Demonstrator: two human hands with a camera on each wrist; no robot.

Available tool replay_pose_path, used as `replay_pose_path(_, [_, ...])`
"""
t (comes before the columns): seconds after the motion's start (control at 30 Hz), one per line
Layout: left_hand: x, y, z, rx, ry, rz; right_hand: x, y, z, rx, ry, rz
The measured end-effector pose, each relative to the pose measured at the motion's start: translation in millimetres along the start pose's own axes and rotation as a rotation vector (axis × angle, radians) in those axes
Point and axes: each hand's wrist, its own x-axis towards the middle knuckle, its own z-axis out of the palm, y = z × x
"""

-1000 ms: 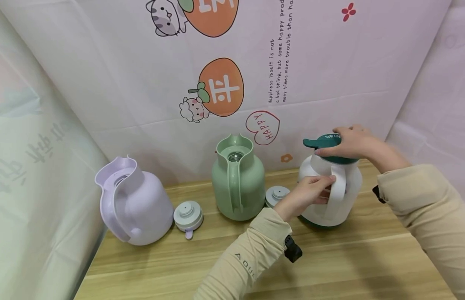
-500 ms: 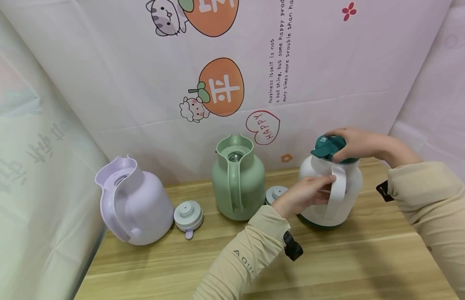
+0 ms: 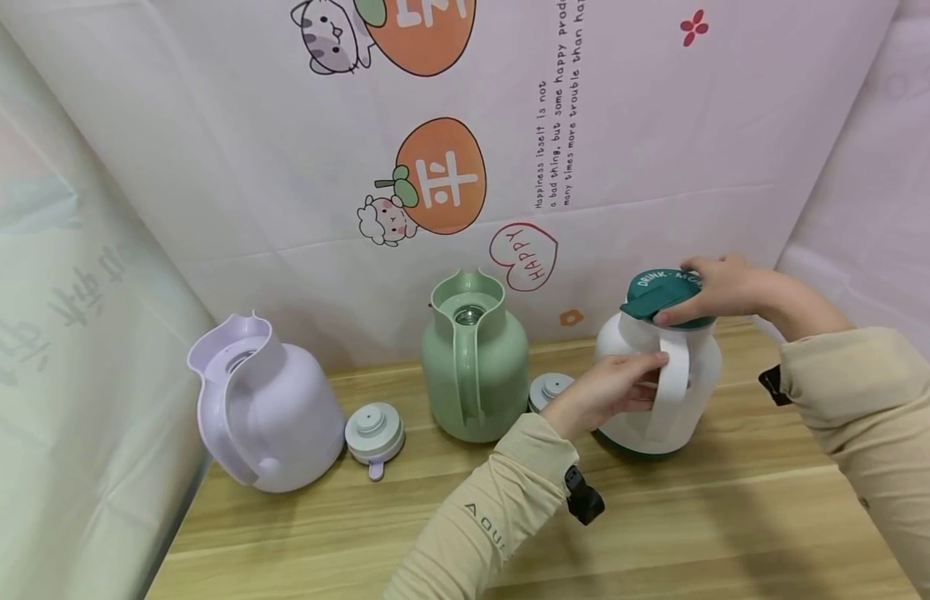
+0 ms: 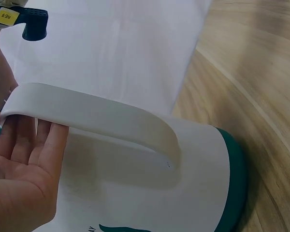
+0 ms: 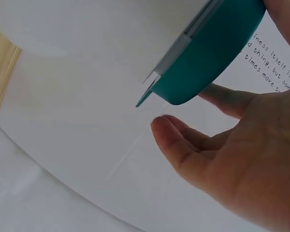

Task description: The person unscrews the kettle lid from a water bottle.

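A white vacuum jug [image 3: 703, 379] with a dark green base stands upright at the table's right. On its mouth sits a dark green lid [image 3: 663, 292] with a flat tab pointing front-left. My right hand [image 3: 731, 287] grips this lid between thumb and fingers; in the right wrist view its lower fingers [image 5: 176, 145] curl below the rim, apart from it. My left hand [image 3: 611, 387] holds the jug's white handle [image 4: 92, 108], with several fingers passed through the loop and the thumb on the outside. The jug's front is partly hidden by my left hand.
Left of the jug stands a light green jug [image 3: 502, 375] without a lid. A lilac jug [image 3: 307, 417], also lidless, is at the far left. Two upturned grey stoppers lie on the table, one with a lilac tab [image 3: 375, 433], the other [image 3: 547, 390] partly behind my left wrist.
The green lid has turned on the white jug, its tab swinging from the left toward the front. My right hand has shifted its hold on the lid. My left hand stays on the handle.
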Motion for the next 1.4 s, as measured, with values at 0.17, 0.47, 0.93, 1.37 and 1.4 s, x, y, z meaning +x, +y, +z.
replay_pose_path(0.17, [0.3, -1.1, -0.1, 0.003, 0.016, 0.001, 0.4, 3.0, -0.2, 0.005, -0.001, -0.011])
replay_pose_path(0.47, [2.5, -3.0, 0.4, 0.011, 0.042, -0.002, 0.8, 13.1, -4.1, 0.248, -0.117, -0.124])
replay_pose_path(0.93, [0.3, -3.9, -0.3, 0.025, 0.012, 0.008, 0.3, -29.7, 10.8, -0.055, 0.103, 0.163])
replay_pose_path(1.37, [-0.4, -1.4, -0.3, 0.030, 0.019, 0.009, 3.1, -16.9, 7.0, 0.021, 0.029, 0.036])
replay_pose_path(1.4, [-0.3, -1.5, -0.3, 0.030, 0.020, 0.008, 3.0, -17.3, 7.5, 0.028, 0.028, 0.038])
